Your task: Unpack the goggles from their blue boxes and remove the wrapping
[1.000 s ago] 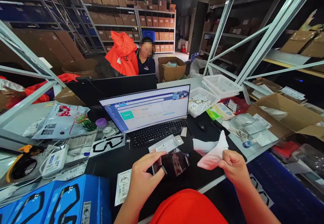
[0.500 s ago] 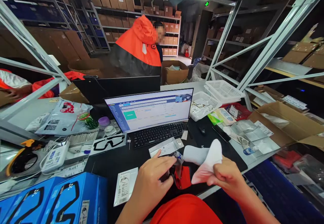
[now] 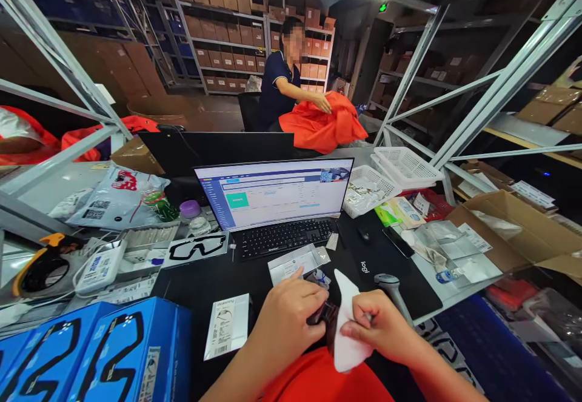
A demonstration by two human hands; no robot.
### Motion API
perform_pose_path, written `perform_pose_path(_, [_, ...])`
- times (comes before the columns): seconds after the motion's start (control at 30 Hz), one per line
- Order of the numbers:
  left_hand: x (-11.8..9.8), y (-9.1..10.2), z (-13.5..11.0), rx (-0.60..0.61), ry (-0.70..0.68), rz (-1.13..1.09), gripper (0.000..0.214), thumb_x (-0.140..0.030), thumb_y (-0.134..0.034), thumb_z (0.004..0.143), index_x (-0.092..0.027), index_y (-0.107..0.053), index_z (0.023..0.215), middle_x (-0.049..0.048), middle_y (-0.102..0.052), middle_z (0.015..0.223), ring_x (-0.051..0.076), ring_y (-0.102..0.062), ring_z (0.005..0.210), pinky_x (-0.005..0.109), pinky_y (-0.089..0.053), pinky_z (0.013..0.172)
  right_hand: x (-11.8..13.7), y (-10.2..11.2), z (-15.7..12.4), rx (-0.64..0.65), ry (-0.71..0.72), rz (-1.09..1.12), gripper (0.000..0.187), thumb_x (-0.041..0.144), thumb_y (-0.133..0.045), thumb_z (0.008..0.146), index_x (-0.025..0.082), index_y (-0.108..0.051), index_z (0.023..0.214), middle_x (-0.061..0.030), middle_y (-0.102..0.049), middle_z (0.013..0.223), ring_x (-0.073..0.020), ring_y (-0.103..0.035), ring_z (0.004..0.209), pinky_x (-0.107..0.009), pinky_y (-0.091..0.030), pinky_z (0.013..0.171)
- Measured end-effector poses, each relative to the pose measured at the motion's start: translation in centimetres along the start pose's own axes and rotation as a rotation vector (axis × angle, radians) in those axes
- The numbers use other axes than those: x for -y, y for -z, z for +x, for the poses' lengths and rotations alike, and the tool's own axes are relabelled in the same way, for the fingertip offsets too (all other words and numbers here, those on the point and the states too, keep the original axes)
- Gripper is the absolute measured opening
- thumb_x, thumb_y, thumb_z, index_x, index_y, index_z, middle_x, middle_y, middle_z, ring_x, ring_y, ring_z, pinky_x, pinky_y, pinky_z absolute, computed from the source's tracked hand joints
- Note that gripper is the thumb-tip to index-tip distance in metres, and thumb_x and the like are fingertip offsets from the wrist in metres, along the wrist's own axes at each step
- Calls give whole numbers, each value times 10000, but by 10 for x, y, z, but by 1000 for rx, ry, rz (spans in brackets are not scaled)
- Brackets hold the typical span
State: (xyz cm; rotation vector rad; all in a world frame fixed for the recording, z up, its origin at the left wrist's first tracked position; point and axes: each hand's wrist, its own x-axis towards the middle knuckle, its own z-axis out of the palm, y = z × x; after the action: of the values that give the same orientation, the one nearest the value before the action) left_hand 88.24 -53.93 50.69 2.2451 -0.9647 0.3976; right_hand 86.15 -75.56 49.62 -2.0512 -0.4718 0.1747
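Half a second ago your right hand [image 3: 376,327] was farther from your left hand [image 3: 295,305]; now it has come across and sits just beside it. Your right thumb and bent fingers pinch a white cloth [image 3: 347,332], which stuck out in two flaps before and now hangs as one strip to the left of that hand, overlapping the dark glasses [image 3: 328,316]; whether it presses on them cannot be told. The dark glasses remain in your left hand, held between thumb and curled fingers and mostly covered. With the cloth drawn in, a scanner [image 3: 390,287] shows just beyond your right hand, and the lettering on the black mat [image 3: 421,287] past it reads more fully. Unmoved are the white packet [image 3: 227,327] left of your left hand, the clear packet [image 3: 294,264] just beyond its fingers, and the keyboard [image 3: 286,238] farther out. Well beyond both, past the screen [image 3: 277,196], a co-worker [image 3: 276,87] earlier behind a raised orange jacket [image 3: 321,124] now has it lowered, one arm reaching over it.
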Motion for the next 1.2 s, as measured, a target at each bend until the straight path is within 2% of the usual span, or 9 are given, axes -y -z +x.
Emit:
perform_pose_path(0.1, [4, -12, -1, 31, -57, 51, 180, -86, -596, 783, -218, -655, 676, -19, -642, 614, 144, -631, 600, 438, -527, 1021, 6, -14, 14, -17, -86, -63, 450, 240, -672, 840, 207, -314, 571, 84, -315, 532, -93, -255, 532, -257, -177, 505])
perform_pose_path(0.17, [9, -14, -3, 38, -16, 21, 161, -83, -614, 779, -214, -668, 703, -20, -652, 643, 145, -631, 621, 436, -527, 1013, 6, -17, 20, 26, -96, -33, 452, 242, -675, 830, 206, -302, 577, 87, -298, 545, -89, -247, 545, -247, -177, 500])
perform_pose_path(0.33, [17, -2, -11, 17, 107, -94, 262, -46, -634, 671, -220, -713, 852, -17, -739, 803, 163, -671, 723, 457, -508, 1030, -7, 2, 14, 277, -96, 221, 530, 351, -733, 810, 213, -274, 581, 105, -263, 547, -67, -228, 527, -220, -199, 481])
perform_pose_path(0.6, [11, 7, -6, -12, 102, -129, 231, -57, -607, 708, -214, -695, 853, -27, -746, 816, 148, -667, 712, 541, -422, 1121, -11, 28, 13, 375, 32, 211, 544, 338, -741, 836, 203, -288, 566, 97, -314, 534, -63, -251, 507, -223, -214, 488])
perform_pose_path(0.67, [11, 9, -3, -28, 68, -93, 299, -38, -600, 711, -213, -701, 932, -12, -756, 888, 165, -683, 787, 568, -388, 1143, -9, 25, 11, 326, 20, 245, 557, 336, -732, 841, 207, -270, 557, 94, -295, 530, -64, -248, 498, -227, -204, 477])
perform_pose_path(0.8, [6, 17, -8, -148, 107, 165, 586, -35, -588, 771, -199, -563, 1332, 113, -642, 1299, 292, -569, 1236, 630, -350, 1143, -10, 10, 5, 68, 35, 336, 569, 340, -725, 843, 209, -259, 544, 89, -294, 521, -68, -249, 495, -231, -201, 473])
perform_pose_path(0.93, [-5, 18, -31, -349, 315, 311, 460, -144, -524, 876, -184, -526, 1334, 147, -603, 1252, 281, -599, 1149, 483, -559, 942, -9, -11, 2, -158, 31, 445, 587, 353, -722, 841, 212, -244, 530, 84, -296, 512, -67, -253, 481, -227, -198, 458])
perform_pose_path(1.07, [-17, 7, -53, -158, 309, 204, 528, -164, -498, 830, -181, -465, 1357, 128, -607, 1244, 240, -634, 1119, 365, -599, 883, 1, -30, 3, -190, 59, 448, 582, 331, -731, 829, 209, -258, 512, 76, -332, 493, -66, -277, 468, -224, -218, 459])
perform_pose_path(1.2, [-24, -5, -60, -98, 280, 231, 722, -199, -570, 760, -139, -350, 1445, 161, -584, 1306, 269, -601, 1188, 386, -579, 923, 12, -41, 5, -245, 40, 544, 566, 352, -726, 835, 212, -271, 528, 75, -346, 499, -70, -289, 474, -217, -234, 460])
